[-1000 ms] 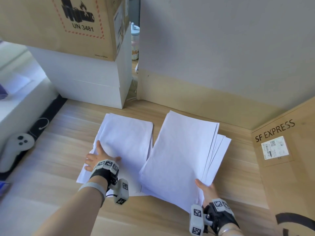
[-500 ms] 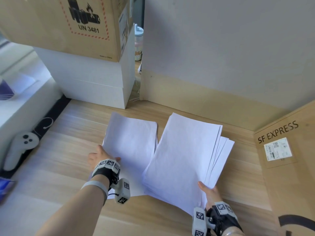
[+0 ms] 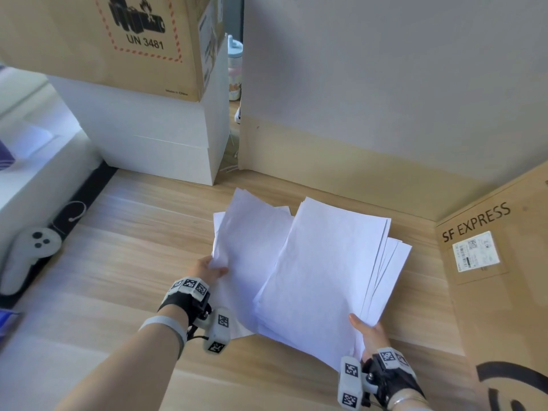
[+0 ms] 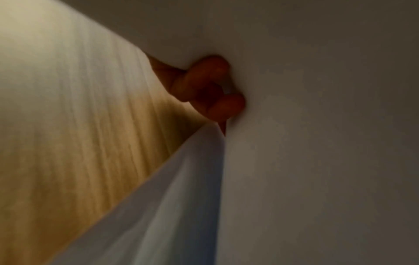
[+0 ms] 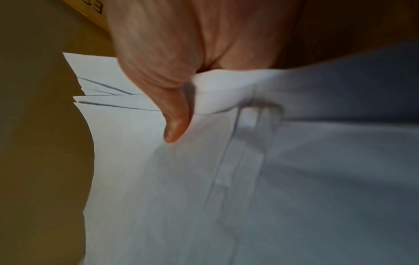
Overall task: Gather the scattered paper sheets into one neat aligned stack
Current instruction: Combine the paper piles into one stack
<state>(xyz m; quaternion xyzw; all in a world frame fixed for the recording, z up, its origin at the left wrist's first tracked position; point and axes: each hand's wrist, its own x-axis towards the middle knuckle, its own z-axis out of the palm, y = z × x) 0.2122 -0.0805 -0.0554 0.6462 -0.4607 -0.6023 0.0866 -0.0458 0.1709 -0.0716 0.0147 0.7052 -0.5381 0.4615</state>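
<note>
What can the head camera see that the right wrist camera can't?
Only the head view shows the left hand gripping the left sheets, the white game controller and the UN 3481 box. Only the right wrist view shows the thumb pressing on the paper from close up. Both show the right hand gripping the bigger stack, its edges fanned out.

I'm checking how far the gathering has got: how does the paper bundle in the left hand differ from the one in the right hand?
The left bundle of white sheets looks thinner; the right bundle of white sheets looks thicker and overlaps it.
The left bundle is gripped at its side edge by the left hand; the right hand pinches the right bundle's near corner.
The right bundle's sheets fan out along its right side.
Both are plain white and unaligned.
</note>
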